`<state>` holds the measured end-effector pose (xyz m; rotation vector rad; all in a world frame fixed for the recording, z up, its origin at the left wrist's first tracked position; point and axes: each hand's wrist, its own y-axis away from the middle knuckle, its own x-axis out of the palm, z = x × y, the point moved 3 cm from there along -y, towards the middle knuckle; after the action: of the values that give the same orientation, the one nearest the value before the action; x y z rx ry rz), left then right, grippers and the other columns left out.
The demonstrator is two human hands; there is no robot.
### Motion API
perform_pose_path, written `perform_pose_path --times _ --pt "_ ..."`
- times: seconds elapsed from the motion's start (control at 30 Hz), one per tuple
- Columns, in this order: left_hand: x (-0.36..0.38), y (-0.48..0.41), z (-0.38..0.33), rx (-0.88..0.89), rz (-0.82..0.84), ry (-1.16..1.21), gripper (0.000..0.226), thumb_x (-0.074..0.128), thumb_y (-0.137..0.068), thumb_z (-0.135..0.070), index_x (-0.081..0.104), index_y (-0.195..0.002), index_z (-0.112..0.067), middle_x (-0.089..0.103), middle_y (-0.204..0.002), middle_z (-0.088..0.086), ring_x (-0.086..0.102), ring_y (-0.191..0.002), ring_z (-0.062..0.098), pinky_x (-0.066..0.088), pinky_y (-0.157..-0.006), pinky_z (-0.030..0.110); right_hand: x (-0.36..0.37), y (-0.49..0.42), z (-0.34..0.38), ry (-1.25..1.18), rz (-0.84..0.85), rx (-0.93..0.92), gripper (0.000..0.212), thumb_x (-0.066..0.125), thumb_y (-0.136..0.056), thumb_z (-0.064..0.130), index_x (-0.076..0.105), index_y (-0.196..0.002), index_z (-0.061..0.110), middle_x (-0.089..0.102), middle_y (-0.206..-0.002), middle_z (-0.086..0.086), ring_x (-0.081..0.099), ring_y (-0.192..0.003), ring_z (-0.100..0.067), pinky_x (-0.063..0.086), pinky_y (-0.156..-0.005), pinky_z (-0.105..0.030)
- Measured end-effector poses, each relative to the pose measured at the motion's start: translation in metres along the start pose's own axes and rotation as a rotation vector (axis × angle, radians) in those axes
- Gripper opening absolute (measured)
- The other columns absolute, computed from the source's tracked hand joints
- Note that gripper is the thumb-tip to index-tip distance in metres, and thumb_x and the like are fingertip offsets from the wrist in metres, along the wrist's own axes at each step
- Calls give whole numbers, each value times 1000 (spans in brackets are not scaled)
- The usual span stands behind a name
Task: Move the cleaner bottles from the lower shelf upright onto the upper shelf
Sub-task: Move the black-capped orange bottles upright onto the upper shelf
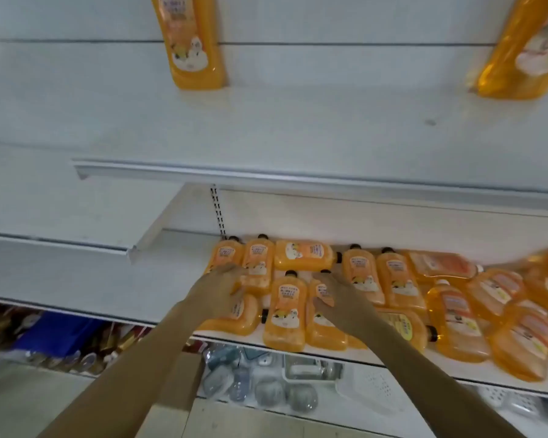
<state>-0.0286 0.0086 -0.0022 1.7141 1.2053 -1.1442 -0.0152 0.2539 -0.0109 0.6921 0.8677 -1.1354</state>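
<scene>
Many orange cleaner bottles lie flat and jumbled on the lower shelf. I see the left hand with fingers stretched out over the leftmost ones. The right hand lies just beside it, fingers extended on another, and neither hand grips. Two upright bottles stand well apart on the upper shelf, their tops cut off. The packaged goods below are too blurred for me to make out.
</scene>
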Motion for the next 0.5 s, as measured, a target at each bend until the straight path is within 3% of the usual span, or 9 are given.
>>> perform_pose_path --times 0.1,0.2,0.33,0.4,0.5 --pt "26 6 19 -130 126 -71 47 47 -94 -31 36 -139 -21 38 -144 3 39 -130 22 38 -104 40 31 -13 11 32 78 -39 56 52 -90 40 33 -141 27 35 -145 -3 40 -128 -22 37 -100 -35" --pt "57 16 36 -197 284 -146 65 52 -90 -41 24 -145 -23 26 -152 3 27 -137 26 28 -111 47 76 -20 23 163 217 -7 67 51 -87 50 22 -144 31 13 -155 -3 16 -141 -31 21 -110 -48" --pt "73 18 56 -131 268 -376 83 56 -82 -56 13 -147 -29 18 -152 2 15 -141 24 18 -114 48 114 -23 20 325 278 49 71 42 -85 63 19 -144 31 -4 -157 -9 0 -142 -37 6 -113 -53" --pt "73 21 57 -29 162 -365 88 65 -75 -56 14 -143 -31 30 -147 9 28 -137 30 26 -109 51 123 -19 18 338 268 53 71 37 -87 64 16 -145 29 -6 -157 -10 -4 -142 -39 7 -113 -53" --pt "71 31 57 126 -67 -354 98 85 -48 -54 35 -126 -21 62 -118 15 62 -105 38 51 -79 54 132 -9 22 300 205 58 67 36 -89 60 17 -145 28 -4 -157 -10 -5 -142 -40 7 -114 -53"
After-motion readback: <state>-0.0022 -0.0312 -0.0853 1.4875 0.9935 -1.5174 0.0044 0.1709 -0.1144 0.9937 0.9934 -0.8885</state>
